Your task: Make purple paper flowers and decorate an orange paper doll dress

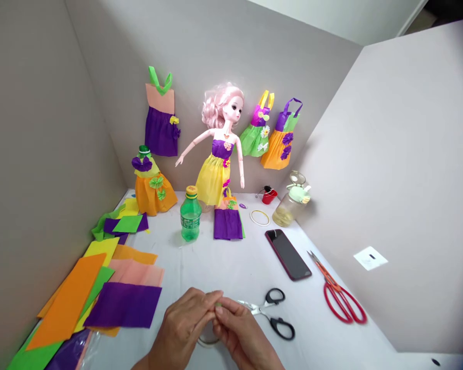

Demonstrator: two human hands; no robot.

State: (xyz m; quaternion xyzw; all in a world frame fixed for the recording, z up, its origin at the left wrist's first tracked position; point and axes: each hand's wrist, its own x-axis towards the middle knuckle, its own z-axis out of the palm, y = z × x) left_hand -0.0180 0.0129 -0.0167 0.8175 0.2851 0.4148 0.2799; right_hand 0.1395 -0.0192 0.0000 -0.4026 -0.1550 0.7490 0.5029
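My left hand [185,324] and my right hand [239,329] meet at the front middle of the table, fingertips touching. Both are closed in a pinch. A tiny bit of a small green piece [218,305] shows between the fingertips; the fingers hide most of it, so its kind is unclear. Under the hands a pale ring [208,342], perhaps a tape roll, is partly covered. Just right of my right hand lies a pair of black-handled scissors [259,310] with its blades spread and their tips behind the hand.
Coloured fabric sheets [123,306] are piled at left. A green bottle [190,218], a doll [216,159] and a small purple-skirted dress [228,224] stand or lie behind. Rightward are a phone [289,255], red-handled scissors [337,293] and a jar [287,210]. Small dresses [161,131] hang on the wall.
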